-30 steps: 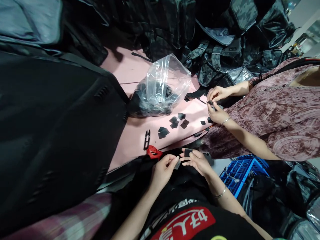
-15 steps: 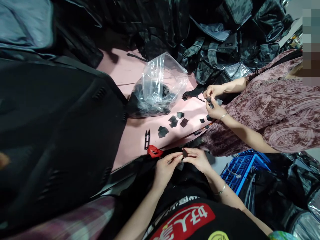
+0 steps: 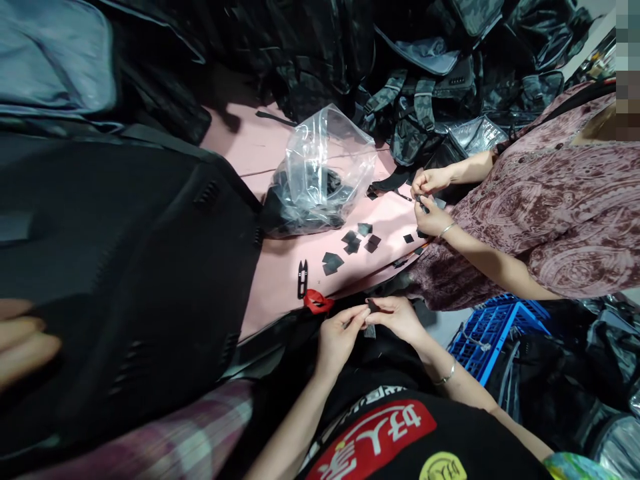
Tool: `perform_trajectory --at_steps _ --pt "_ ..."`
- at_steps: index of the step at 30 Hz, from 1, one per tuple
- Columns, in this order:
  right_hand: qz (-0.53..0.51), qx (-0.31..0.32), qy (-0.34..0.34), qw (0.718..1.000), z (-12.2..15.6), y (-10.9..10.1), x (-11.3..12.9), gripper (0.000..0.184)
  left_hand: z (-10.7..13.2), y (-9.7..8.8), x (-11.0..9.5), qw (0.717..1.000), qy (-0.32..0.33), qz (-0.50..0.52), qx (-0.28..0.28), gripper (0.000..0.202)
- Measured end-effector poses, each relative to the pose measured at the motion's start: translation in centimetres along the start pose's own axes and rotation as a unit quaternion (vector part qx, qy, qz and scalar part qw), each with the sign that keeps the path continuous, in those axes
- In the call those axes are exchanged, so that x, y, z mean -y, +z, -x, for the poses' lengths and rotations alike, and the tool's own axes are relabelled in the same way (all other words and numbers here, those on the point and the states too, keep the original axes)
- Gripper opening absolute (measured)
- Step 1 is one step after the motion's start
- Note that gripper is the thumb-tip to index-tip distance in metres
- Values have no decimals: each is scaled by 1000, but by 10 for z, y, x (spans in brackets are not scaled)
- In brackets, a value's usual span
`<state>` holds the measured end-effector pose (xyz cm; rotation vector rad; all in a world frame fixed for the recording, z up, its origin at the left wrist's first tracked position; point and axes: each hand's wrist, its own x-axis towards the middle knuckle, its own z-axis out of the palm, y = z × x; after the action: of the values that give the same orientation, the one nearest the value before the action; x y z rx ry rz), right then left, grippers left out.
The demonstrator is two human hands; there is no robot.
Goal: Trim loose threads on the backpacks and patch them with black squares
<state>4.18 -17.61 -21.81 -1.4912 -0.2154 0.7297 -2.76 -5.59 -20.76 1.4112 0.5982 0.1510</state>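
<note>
Close in front of my body, my left hand (image 3: 340, 335) and my right hand (image 3: 399, 320) meet fingertip to fingertip. Between them they pinch a small black fabric piece (image 3: 371, 305), partly covered by the fingers. A small greyish scrap (image 3: 370, 331) shows just below the fingertips; whether it is joined to the black piece is unclear. Beyond my hands, on the pink table surface (image 3: 270, 267), lie a red ribbon loop (image 3: 318, 302), black thread snips (image 3: 303, 280) and several loose black fabric squares (image 3: 332, 263).
A clear plastic bag (image 3: 325, 173) of dark pieces stands mid-table. Black bags (image 3: 150, 220) fill the left, where another person's hand (image 3: 25, 340) rests. At right, a co-worker's hands (image 3: 431, 200) handle a small dark piece. A blue crate (image 3: 487, 337) sits below.
My view has shifted slightly, so the table things appear a little further right. My hands keep their pinch. The other person's hand at the left has come further into view.
</note>
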Motion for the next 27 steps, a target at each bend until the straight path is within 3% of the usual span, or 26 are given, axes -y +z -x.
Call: perform_trajectory --at_steps 7,11,19,22,25,27 --pt "12 -1 -15 1000 -3 3 4 34 -2 0 0 1000 5 27 -2 25" --pt "-25 -65 -35 997 -7 5 11 39 -8 3 -7 990 -41 131 -8 31" --pt "-1 -106 -71 992 -22 1 19 16 -24 9 -20 985 -52 166 2 33" --pt "-3 -99 -92 991 -27 -1 25 16 -37 10 -25 979 -68 183 59 26" --pt "-2 -104 -126 987 -31 -3 34 22 -49 14 -31 945 -138 267 128 21" --pt "19 -104 -155 982 -32 -5 41 32 -54 18 -34 924 -170 313 137 18"
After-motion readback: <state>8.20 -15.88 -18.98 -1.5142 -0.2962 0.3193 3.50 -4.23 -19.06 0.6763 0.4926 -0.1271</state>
